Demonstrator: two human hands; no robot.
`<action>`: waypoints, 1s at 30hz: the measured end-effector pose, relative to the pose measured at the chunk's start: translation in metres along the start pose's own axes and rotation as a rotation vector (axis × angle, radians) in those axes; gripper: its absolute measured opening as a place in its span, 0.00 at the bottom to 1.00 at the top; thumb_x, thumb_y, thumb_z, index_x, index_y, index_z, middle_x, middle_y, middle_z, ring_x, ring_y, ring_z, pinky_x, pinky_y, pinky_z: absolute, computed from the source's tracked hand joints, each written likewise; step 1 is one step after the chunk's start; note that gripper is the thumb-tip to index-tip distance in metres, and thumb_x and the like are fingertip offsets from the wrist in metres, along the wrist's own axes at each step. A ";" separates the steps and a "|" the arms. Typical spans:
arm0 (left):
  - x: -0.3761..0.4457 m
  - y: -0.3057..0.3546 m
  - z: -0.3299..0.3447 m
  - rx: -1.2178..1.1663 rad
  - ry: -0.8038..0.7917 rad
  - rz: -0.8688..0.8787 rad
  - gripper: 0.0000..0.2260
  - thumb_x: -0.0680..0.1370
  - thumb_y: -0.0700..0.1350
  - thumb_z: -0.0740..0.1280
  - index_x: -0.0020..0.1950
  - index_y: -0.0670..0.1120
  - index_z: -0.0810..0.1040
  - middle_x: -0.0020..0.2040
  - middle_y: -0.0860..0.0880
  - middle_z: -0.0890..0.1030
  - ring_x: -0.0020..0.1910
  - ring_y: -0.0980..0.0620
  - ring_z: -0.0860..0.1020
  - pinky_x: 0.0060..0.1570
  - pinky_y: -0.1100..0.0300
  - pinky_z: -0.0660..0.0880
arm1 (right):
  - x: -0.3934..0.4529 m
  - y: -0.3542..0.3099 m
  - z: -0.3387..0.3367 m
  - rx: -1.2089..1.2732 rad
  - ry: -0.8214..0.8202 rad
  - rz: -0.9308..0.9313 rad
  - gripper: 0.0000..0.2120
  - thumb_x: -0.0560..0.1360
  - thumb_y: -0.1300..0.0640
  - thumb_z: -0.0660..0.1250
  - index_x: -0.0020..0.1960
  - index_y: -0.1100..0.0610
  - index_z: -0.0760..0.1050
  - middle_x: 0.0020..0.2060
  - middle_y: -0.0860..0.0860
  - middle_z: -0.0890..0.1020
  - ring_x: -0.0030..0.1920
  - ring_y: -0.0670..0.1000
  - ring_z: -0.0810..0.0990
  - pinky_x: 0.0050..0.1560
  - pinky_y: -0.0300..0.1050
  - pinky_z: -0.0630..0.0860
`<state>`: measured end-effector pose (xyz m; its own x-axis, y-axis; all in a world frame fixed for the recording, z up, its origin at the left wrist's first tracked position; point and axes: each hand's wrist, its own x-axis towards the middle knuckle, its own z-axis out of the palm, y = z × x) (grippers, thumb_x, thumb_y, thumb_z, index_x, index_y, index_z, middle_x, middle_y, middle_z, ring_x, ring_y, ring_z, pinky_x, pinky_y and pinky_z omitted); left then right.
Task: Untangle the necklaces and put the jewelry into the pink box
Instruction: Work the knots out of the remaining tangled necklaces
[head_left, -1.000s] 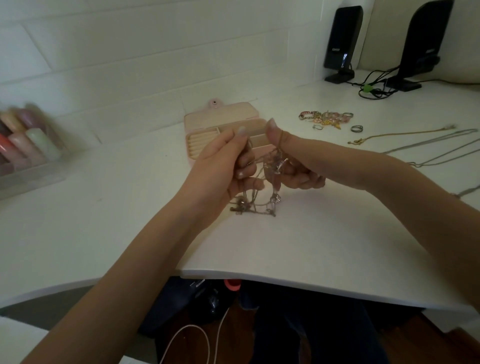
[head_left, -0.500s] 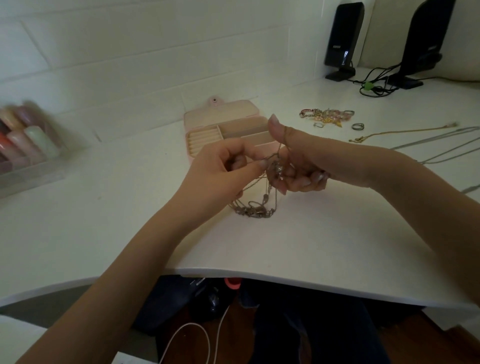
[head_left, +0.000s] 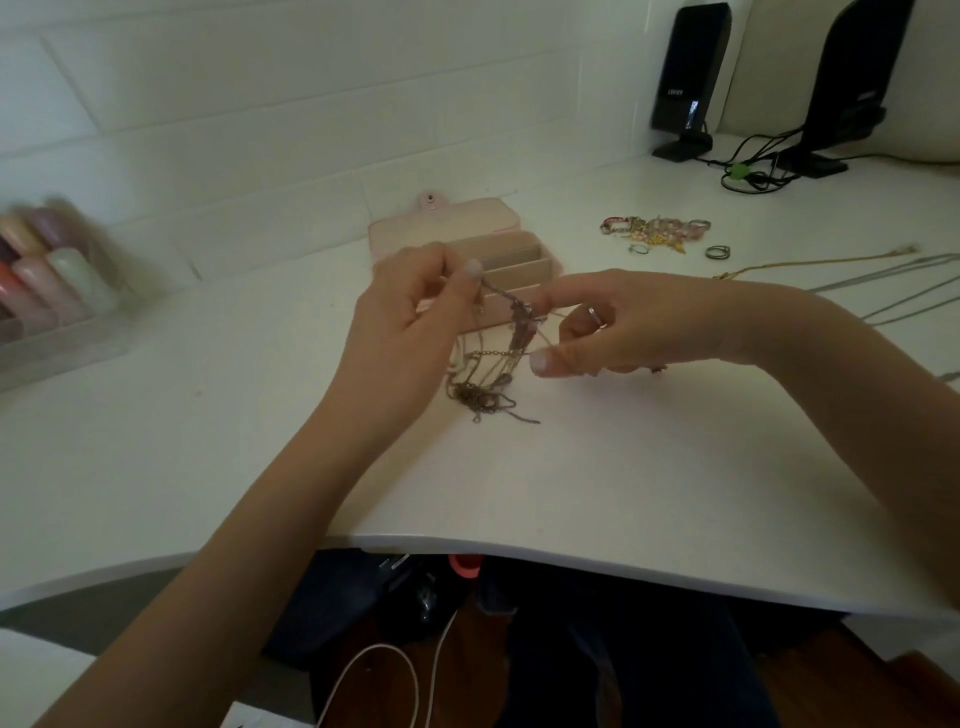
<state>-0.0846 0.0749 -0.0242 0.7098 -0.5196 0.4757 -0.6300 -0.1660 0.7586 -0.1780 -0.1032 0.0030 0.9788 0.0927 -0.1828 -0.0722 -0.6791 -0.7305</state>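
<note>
You're pinching the tangled necklaces (head_left: 498, 358) in your left hand (head_left: 410, 317) and right hand (head_left: 608, 327), at 6 o'clock of the open pink box (head_left: 395, 234); pulling apart risks cinching the knot dragging on the table (head_left: 571, 493).

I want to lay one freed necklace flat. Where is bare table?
Bare: the table between tangled necklaces and near edge, and left of the left hand. Crowded: behind the right hand, near trinkets and straight chains.

wall (head_left: 291, 104): white brick, 12 o'clock | desk (head_left: 571, 483): white, curved edge | floor (head_left: 831, 675): brown wood, 5 o'clock | light: dim
</note>
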 end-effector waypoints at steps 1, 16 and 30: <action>0.001 0.002 0.000 -0.112 -0.034 -0.042 0.11 0.82 0.45 0.60 0.41 0.45 0.75 0.38 0.52 0.80 0.40 0.59 0.79 0.46 0.65 0.74 | 0.001 0.002 0.001 -0.020 0.004 -0.002 0.19 0.64 0.39 0.72 0.54 0.35 0.75 0.31 0.45 0.75 0.29 0.43 0.69 0.27 0.35 0.66; 0.009 0.021 -0.013 -0.354 -0.285 -0.238 0.10 0.79 0.42 0.64 0.54 0.55 0.81 0.28 0.53 0.70 0.23 0.56 0.66 0.22 0.66 0.61 | 0.012 0.008 0.002 0.330 0.330 -0.165 0.05 0.77 0.58 0.66 0.44 0.59 0.78 0.40 0.56 0.84 0.44 0.52 0.83 0.53 0.42 0.79; 0.004 0.004 -0.040 -0.075 -0.200 -0.343 0.14 0.83 0.45 0.57 0.49 0.45 0.81 0.26 0.48 0.68 0.23 0.52 0.65 0.20 0.66 0.58 | 0.006 0.007 -0.006 0.515 0.394 -0.127 0.14 0.76 0.52 0.64 0.49 0.63 0.78 0.24 0.50 0.74 0.28 0.46 0.73 0.37 0.40 0.76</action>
<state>-0.0718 0.1059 -0.0012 0.7949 -0.5988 0.0983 -0.3371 -0.3010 0.8921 -0.1719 -0.1120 0.0006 0.9756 -0.1910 0.1083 0.0614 -0.2362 -0.9698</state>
